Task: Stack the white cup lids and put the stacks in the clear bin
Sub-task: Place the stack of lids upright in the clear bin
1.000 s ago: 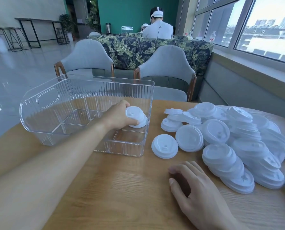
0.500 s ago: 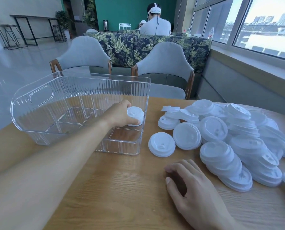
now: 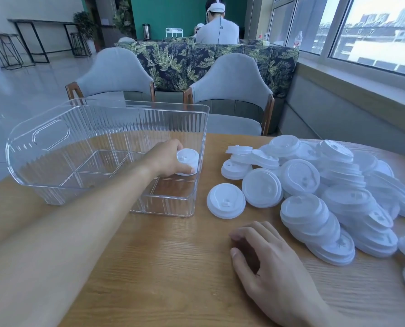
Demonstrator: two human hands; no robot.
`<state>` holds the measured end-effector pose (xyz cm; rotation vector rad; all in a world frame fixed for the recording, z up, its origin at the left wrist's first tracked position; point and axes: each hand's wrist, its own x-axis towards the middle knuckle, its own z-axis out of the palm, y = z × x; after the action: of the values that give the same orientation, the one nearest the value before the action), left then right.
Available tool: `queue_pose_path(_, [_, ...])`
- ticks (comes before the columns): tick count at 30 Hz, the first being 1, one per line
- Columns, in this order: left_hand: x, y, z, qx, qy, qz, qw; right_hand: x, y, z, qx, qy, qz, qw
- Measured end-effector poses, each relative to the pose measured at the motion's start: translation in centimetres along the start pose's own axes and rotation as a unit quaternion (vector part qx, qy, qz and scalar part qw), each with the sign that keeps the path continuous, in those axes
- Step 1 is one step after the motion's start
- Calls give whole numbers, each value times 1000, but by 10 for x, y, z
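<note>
Step in hand, as I read it: setting a short stack of lids [image 3: 187,161] down inside the clear bin [image 3: 55,138]. Left hand [image 3: 165,159] is inside the bin at its right end, fingers curled round the stack, thumb on the lower edge. The stack sits low by the right wall; whether it touches the floor yet is hard to tell through the ribbed plastic. To do it well: lower it flat into the corner cell marked out by the floor ridges, keep it level so the lids stay nested, then let go straight up.

Wooden table [image 3: 149,267] carries everything. A big loose lid pile [image 3: 326,197] lies to the right, well apart from the bin, so most of the work is left. One single lid [image 3: 225,200] lies just beside the bin. Right hand [image 3: 267,263] rests on the table near the pile, fingers loosely bent, holding nothing. The bin's tall right wall stands between pile and drop spot.
</note>
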<state>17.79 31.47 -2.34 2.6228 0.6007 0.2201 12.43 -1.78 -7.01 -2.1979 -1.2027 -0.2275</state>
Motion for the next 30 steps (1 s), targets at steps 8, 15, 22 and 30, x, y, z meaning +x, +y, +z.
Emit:
queue_pose_path(8, [-3,4,-2,18,-10,-4,1000,-1,0,-1,-1,-1,1,1000])
queue_pose_path(15, [-12,14,-6,27,-11,-12,999,-3,1,-1,4,-2,8,1000])
queue_pose_path(22, [-47,33,-18,40,62,-16,997,-9,0,-4,6,15,5,1000])
queue_pose_path(30, [-114,64,-26,-19,230,23,973,-23,3,-13,2,31,15,999])
